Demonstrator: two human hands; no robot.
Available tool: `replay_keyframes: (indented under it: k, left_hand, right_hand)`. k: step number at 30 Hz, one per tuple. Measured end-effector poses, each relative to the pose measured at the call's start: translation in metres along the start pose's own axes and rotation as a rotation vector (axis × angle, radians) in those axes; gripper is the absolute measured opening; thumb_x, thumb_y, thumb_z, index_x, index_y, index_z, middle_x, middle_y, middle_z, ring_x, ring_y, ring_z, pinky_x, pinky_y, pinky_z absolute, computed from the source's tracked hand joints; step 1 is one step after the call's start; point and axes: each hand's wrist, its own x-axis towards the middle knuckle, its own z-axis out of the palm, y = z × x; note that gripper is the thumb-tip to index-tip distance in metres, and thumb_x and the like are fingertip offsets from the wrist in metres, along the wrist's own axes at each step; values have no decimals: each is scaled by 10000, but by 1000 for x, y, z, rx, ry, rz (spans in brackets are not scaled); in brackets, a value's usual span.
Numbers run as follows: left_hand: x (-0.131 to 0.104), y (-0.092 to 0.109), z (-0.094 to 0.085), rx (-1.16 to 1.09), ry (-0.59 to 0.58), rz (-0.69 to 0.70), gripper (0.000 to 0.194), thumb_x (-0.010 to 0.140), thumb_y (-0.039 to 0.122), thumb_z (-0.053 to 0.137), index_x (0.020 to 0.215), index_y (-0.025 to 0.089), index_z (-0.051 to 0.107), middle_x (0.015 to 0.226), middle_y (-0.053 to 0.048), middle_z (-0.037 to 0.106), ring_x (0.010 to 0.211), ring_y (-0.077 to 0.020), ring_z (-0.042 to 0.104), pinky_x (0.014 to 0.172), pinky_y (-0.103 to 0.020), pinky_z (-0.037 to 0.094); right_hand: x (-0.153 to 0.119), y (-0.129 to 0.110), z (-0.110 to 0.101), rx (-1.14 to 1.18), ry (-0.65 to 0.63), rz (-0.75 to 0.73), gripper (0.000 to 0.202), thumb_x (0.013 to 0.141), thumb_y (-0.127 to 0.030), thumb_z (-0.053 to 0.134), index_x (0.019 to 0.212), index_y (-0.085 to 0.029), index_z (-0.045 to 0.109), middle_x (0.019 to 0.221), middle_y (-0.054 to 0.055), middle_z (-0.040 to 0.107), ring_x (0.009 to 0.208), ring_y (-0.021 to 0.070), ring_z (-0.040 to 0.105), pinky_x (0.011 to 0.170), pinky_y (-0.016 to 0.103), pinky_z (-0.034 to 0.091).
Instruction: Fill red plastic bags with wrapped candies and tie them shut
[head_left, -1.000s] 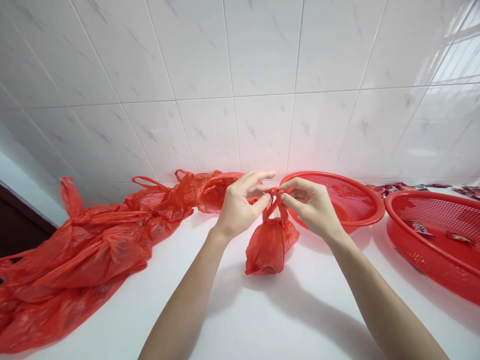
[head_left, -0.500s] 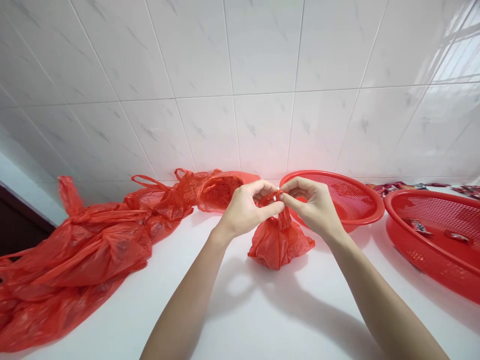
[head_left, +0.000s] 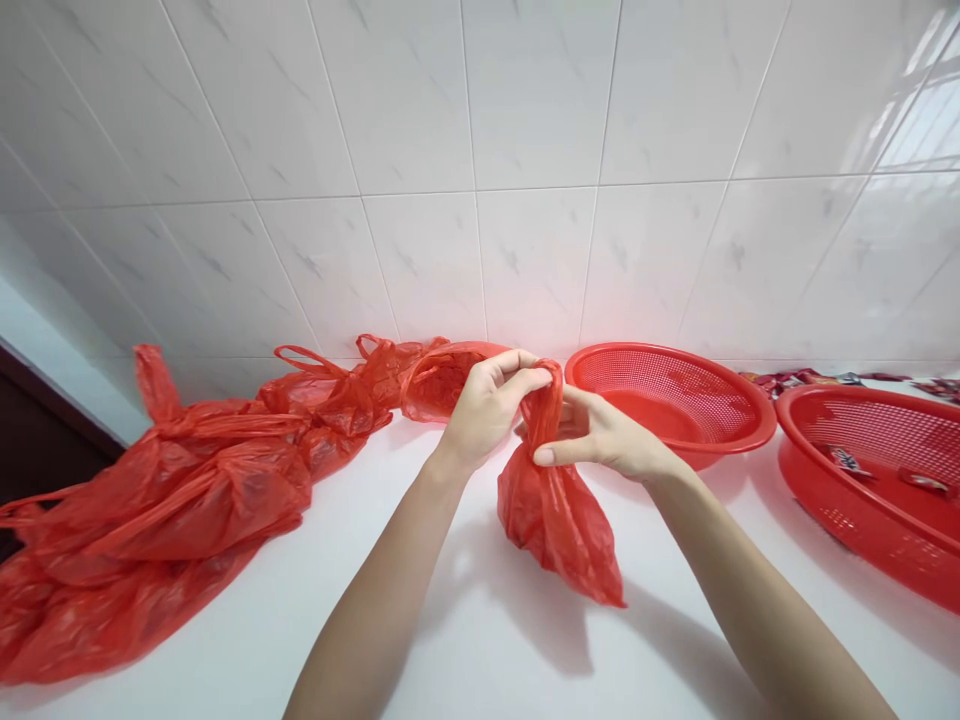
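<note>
A small red plastic bag (head_left: 559, 520) hangs in front of me over the white table, its lower part bulging and its neck gathered. My left hand (head_left: 491, 405) pinches the top of the bag between thumb and fingers. Lower down, my right hand (head_left: 600, 430) has its thumb across the front of the neck and its fingers behind it, closed around the bag. What the bag contains cannot be made out.
Several tied red bags (head_left: 225, 480) are heaped along the left, and an open-mouthed red bag (head_left: 442, 385) lies by the wall. A red mesh basket (head_left: 675, 400) stands behind my right hand. Farther right, another basket (head_left: 862, 480) holds small wrapped packets (head_left: 847, 462), with more wrappers (head_left: 806, 378) behind.
Both hands were pinching together at the bag's top; my right hand has shifted down onto the neck. The bag is now raised, stretched longer and swung with its bottom to the right.
</note>
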Motion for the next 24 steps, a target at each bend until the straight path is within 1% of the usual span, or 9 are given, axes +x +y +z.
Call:
replay_keyframes:
  k: [3, 6, 9, 12, 16, 18, 22, 24]
  left_hand:
    - [-1, 2, 0, -31, 11, 14, 145, 774, 248, 650, 661, 168, 609, 634, 28, 587, 590, -95, 523, 601, -224, 451]
    - [-1, 4, -2, -49, 33, 22, 157, 782, 233, 647, 651, 167, 593, 604, 37, 572, 558, -84, 513, 578, -209, 449]
    - [-1, 4, -4, -48, 54, 31, 154, 811, 247, 628, 680, 172, 601, 619, 33, 597, 560, -90, 548, 571, -210, 459]
    - [-1, 4, -5, -50, 97, 48, 150, 817, 256, 624, 691, 177, 610, 637, 30, 614, 569, -93, 567, 571, -208, 463]
    - [1, 6, -9, -121, 148, 65, 152, 776, 253, 658, 662, 173, 598, 612, 40, 590, 547, -81, 536, 567, -199, 459]
    - [2, 7, -12, -156, 158, 66, 148, 754, 266, 682, 670, 170, 606, 620, 34, 601, 560, -89, 550, 564, -202, 460]
    - [3, 7, -16, -183, 190, 62, 159, 742, 287, 698, 681, 170, 610, 614, 23, 616, 604, -116, 603, 574, -211, 469]
    - [2, 7, -16, -180, 199, 60, 164, 751, 292, 701, 690, 172, 608, 627, 21, 628, 602, -114, 609, 577, -211, 473]
  right_hand:
    - [4, 4, 6, -15, -54, 22, 255, 794, -231, 790, 1011, -180, 667, 960, 28, 688, 972, 205, 659, 944, 402, 516]
    - [4, 6, 8, -24, -78, 3, 186, 829, -245, 760, 970, -179, 658, 923, 12, 651, 904, 176, 625, 900, 373, 511]
    - [4, 9, 9, -58, -104, -32, 205, 806, -250, 791, 942, -188, 651, 914, 0, 623, 891, 169, 597, 860, 343, 501]
    - [5, 13, 11, -100, -79, -49, 232, 794, -291, 812, 949, -192, 671, 913, 1, 630, 898, 179, 597, 868, 352, 494]
    - [6, 16, 10, -111, -67, 21, 278, 793, -350, 811, 999, -190, 717, 868, 6, 674, 865, 194, 639, 856, 365, 506]
    - [6, 15, 9, -109, -71, 55, 325, 774, -356, 824, 1033, -183, 733, 844, 11, 694, 845, 199, 655, 829, 359, 512]
    - [5, 16, 6, -102, -120, 58, 318, 759, -335, 837, 1022, -175, 756, 797, 6, 695, 792, 181, 656, 801, 341, 514]
    - [5, 18, 5, -113, -147, 47, 298, 763, -330, 835, 1010, -181, 761, 805, 6, 696, 806, 183, 659, 810, 345, 518]
